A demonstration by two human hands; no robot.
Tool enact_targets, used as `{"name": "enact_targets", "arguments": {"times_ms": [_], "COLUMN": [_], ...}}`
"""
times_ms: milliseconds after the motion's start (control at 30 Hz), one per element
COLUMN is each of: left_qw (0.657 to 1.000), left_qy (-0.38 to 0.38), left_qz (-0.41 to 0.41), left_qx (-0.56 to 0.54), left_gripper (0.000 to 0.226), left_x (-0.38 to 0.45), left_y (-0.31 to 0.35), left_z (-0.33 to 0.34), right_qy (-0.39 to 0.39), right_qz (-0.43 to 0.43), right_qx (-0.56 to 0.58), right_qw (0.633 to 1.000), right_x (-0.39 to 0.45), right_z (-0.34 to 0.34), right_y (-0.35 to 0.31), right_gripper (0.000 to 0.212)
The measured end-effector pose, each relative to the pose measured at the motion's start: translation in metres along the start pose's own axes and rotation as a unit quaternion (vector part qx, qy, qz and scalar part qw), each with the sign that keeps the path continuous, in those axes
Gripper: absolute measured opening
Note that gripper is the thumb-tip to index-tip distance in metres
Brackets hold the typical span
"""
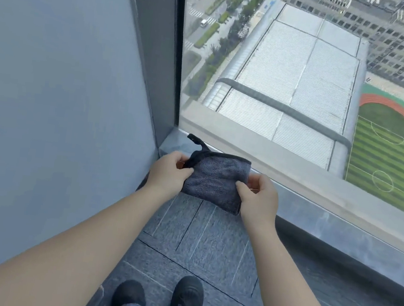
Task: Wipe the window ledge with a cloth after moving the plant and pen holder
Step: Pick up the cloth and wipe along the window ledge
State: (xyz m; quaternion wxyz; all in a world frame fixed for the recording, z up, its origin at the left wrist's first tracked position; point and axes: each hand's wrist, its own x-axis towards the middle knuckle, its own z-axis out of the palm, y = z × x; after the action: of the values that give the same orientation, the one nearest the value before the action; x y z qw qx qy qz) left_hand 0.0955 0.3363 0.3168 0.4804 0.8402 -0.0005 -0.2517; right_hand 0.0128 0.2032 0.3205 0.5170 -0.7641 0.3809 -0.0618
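Shoes (pixel 158 298) stand on floor; left hand (pixel 169 171) and right hand (pixel 259 196) each pinch the cloth (pixel 215 182), probably folding it to wipe the ledge (pixel 321 217).

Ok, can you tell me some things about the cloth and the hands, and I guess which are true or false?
1. Both hands hold the cloth. True: the left hand grips one side, the right hand the other.
2. The cloth is bright yellow. False: it is dark grey.
3. A plant stands on the ledge. False: none shows there.
4. The cloth has a loop at one corner. True.
5. The shoes are black. True.
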Motion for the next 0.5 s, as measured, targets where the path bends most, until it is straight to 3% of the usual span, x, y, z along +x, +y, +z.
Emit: {"name": "enact_targets", "arguments": {"times_ms": [133, 300, 500], "left_qw": [1.0, 0.998, 0.994], "left_qy": [-0.015, 0.01, 0.04], "left_qz": [0.013, 0.04, 0.073], "left_qx": [0.009, 0.043, 0.069], "left_gripper": [0.02, 0.022, 0.026], "left_x": [0.089, 0.184, 0.253], "left_y": [-0.063, -0.138, -0.182], "left_z": [0.047, 0.094, 0.128], "right_qy": [0.033, 0.065, 0.064], "right_qz": [0.004, -0.023, -0.086], "right_qx": [-0.004, -0.023, -0.101], "right_qw": [0.999, 0.997, 0.989], "right_x": [0.07, 0.151, 0.218], "right_z": [0.055, 0.121, 0.168], "right_y": [0.072, 0.156, 0.211], "right_gripper": [0.017, 0.014, 0.013]}}
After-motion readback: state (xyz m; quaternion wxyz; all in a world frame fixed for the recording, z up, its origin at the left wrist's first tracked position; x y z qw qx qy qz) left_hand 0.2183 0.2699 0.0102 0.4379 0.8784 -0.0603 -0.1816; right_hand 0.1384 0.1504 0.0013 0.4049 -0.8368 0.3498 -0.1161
